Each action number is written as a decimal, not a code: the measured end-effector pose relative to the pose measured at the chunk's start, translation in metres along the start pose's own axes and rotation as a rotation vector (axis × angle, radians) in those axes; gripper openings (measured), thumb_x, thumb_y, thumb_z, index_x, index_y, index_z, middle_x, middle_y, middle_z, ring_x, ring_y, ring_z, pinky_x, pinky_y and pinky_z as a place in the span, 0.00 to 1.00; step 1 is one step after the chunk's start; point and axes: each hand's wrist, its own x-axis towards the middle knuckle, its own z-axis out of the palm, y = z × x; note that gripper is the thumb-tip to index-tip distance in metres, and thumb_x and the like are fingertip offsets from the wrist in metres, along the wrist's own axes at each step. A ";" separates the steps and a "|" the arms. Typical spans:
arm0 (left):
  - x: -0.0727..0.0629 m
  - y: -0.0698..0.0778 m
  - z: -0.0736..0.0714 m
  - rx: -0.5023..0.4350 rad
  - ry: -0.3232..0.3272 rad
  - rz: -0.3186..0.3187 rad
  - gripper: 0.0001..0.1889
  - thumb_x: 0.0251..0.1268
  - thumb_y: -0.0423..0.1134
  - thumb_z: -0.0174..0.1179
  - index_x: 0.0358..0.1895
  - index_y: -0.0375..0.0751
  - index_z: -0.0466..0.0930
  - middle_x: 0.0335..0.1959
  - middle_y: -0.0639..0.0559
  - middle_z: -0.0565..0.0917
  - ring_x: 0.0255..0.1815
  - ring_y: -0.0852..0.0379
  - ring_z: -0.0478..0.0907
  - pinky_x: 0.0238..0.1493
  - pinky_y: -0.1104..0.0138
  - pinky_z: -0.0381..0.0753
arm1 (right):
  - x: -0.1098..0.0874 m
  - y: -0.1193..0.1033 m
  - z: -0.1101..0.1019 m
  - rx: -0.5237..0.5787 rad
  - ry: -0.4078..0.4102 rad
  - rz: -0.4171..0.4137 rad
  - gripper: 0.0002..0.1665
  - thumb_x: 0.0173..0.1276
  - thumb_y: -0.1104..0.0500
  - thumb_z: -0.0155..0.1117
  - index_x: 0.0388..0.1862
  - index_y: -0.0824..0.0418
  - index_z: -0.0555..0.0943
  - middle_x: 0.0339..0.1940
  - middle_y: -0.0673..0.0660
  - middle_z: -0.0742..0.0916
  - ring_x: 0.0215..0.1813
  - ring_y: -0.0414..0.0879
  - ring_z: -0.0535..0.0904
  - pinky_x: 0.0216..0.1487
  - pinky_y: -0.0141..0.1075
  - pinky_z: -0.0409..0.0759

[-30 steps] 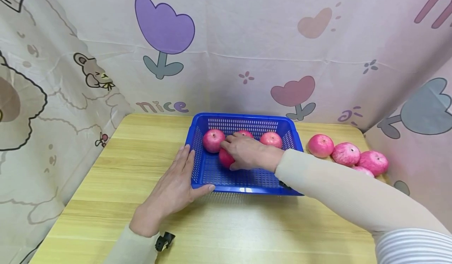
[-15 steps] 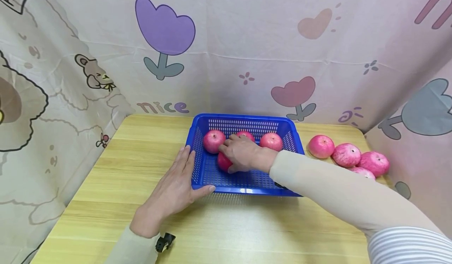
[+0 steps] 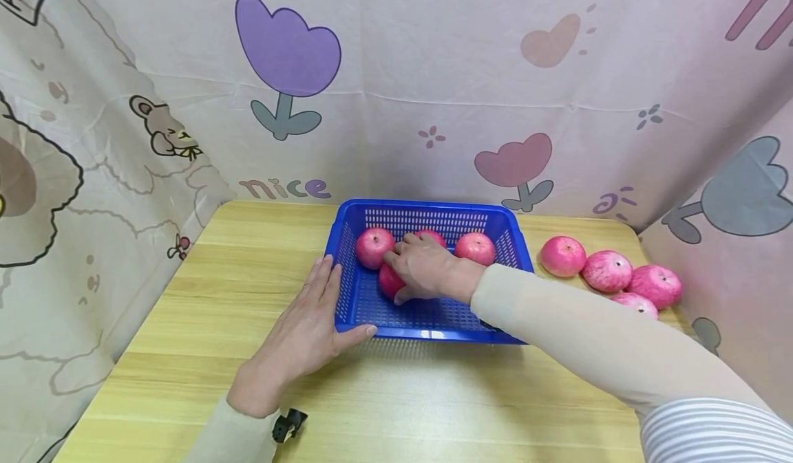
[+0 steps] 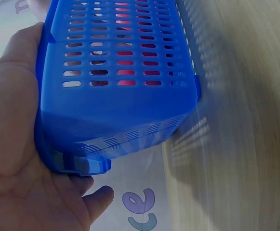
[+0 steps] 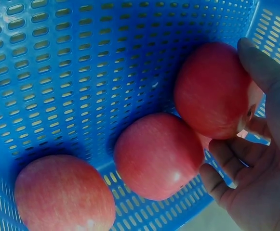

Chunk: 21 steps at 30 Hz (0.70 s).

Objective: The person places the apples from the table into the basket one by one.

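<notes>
A blue plastic basket (image 3: 427,334) with slotted walls stands on the table. My right hand (image 3: 427,267) reaches down into it and holds a red apple (image 3: 390,282) between thumb and fingers. In the right wrist view the thumb lies along one side of that apple (image 5: 217,89) and the fingers are on the other. A pink-red apple (image 3: 374,247) sits at the basket's left, another apple (image 3: 431,235) at the back, partly behind the hand, and another apple (image 3: 476,248) at the right. Straight-fingered, my left hand (image 3: 303,318) rests against the basket's left rim, its thumb at the front corner.
Several apples (image 3: 608,270) lie close together on the table right of the basket. The wooden table (image 3: 204,298) extends left and in front of it. A printed cloth (image 3: 396,50) hangs right behind the table, with cloth at both sides too.
My right hand has shifted slightly left and toward the front with the held apple, still inside the basket. The left hand and the basket have stayed in place.
</notes>
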 end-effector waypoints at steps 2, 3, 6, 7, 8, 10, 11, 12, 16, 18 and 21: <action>0.000 0.000 0.000 0.001 0.002 0.001 0.68 0.61 0.86 0.48 0.85 0.30 0.45 0.88 0.33 0.43 0.88 0.34 0.42 0.82 0.42 0.56 | -0.001 0.000 0.000 0.000 -0.015 0.004 0.46 0.57 0.28 0.77 0.65 0.55 0.79 0.59 0.57 0.87 0.59 0.55 0.79 0.56 0.51 0.81; 0.000 0.000 0.000 0.002 0.004 0.002 0.68 0.61 0.86 0.48 0.85 0.30 0.45 0.88 0.33 0.43 0.88 0.34 0.42 0.82 0.42 0.56 | -0.001 0.000 -0.001 0.000 -0.023 0.005 0.47 0.57 0.28 0.78 0.66 0.55 0.79 0.59 0.57 0.86 0.60 0.55 0.79 0.56 0.51 0.81; 0.000 -0.001 0.000 0.002 0.009 0.007 0.68 0.61 0.85 0.48 0.85 0.29 0.45 0.87 0.32 0.43 0.88 0.34 0.42 0.82 0.42 0.56 | -0.002 0.000 -0.001 -0.012 -0.035 0.001 0.47 0.57 0.31 0.79 0.68 0.55 0.77 0.61 0.57 0.86 0.61 0.55 0.78 0.56 0.51 0.80; 0.000 -0.001 0.000 0.002 0.010 0.008 0.68 0.61 0.85 0.48 0.85 0.29 0.45 0.87 0.32 0.43 0.88 0.34 0.42 0.83 0.42 0.56 | -0.002 0.000 -0.001 -0.019 -0.036 -0.001 0.47 0.58 0.32 0.79 0.69 0.55 0.77 0.61 0.57 0.86 0.61 0.56 0.79 0.56 0.52 0.80; 0.000 -0.001 0.000 0.003 0.011 0.009 0.67 0.61 0.85 0.48 0.85 0.29 0.46 0.87 0.32 0.43 0.88 0.34 0.42 0.82 0.42 0.56 | -0.003 0.000 -0.001 -0.027 -0.036 -0.001 0.46 0.58 0.33 0.79 0.69 0.55 0.77 0.61 0.58 0.86 0.61 0.56 0.79 0.56 0.52 0.80; 0.000 -0.001 0.000 0.003 0.012 0.011 0.67 0.61 0.85 0.49 0.85 0.29 0.46 0.87 0.32 0.44 0.88 0.34 0.42 0.83 0.42 0.55 | -0.003 0.000 -0.001 -0.036 -0.034 0.002 0.44 0.60 0.35 0.78 0.69 0.55 0.77 0.61 0.58 0.86 0.61 0.56 0.79 0.57 0.53 0.80; 0.000 -0.001 0.000 0.003 0.013 0.013 0.67 0.61 0.85 0.49 0.85 0.29 0.46 0.87 0.32 0.44 0.88 0.34 0.42 0.83 0.42 0.55 | -0.003 0.000 -0.001 -0.039 -0.035 0.007 0.44 0.60 0.35 0.78 0.69 0.55 0.77 0.62 0.58 0.86 0.61 0.56 0.79 0.57 0.53 0.80; 0.000 -0.001 0.000 0.003 0.013 0.014 0.67 0.61 0.85 0.49 0.85 0.29 0.46 0.87 0.32 0.44 0.88 0.34 0.42 0.83 0.42 0.55 | -0.003 0.000 -0.001 -0.038 -0.031 0.012 0.44 0.60 0.35 0.78 0.68 0.55 0.77 0.62 0.58 0.86 0.61 0.56 0.79 0.58 0.53 0.80; 0.000 -0.001 0.000 -0.001 0.013 0.015 0.67 0.61 0.85 0.50 0.85 0.29 0.46 0.87 0.32 0.44 0.88 0.35 0.41 0.83 0.42 0.55 | -0.002 0.000 0.000 -0.031 -0.032 0.027 0.44 0.60 0.34 0.78 0.68 0.55 0.78 0.62 0.58 0.86 0.62 0.56 0.79 0.60 0.55 0.80; 0.000 -0.001 0.000 -0.003 0.011 0.013 0.67 0.61 0.85 0.50 0.85 0.29 0.46 0.87 0.32 0.43 0.88 0.35 0.41 0.82 0.42 0.55 | -0.002 0.001 0.000 -0.025 -0.030 0.027 0.45 0.60 0.33 0.78 0.69 0.55 0.78 0.63 0.58 0.86 0.62 0.57 0.79 0.60 0.55 0.80; -0.001 -0.001 0.000 -0.009 0.005 0.007 0.67 0.61 0.85 0.49 0.85 0.29 0.46 0.88 0.33 0.43 0.89 0.36 0.40 0.82 0.41 0.55 | -0.002 0.001 0.000 -0.020 -0.033 0.025 0.46 0.60 0.32 0.78 0.69 0.55 0.77 0.63 0.59 0.86 0.62 0.57 0.78 0.61 0.55 0.79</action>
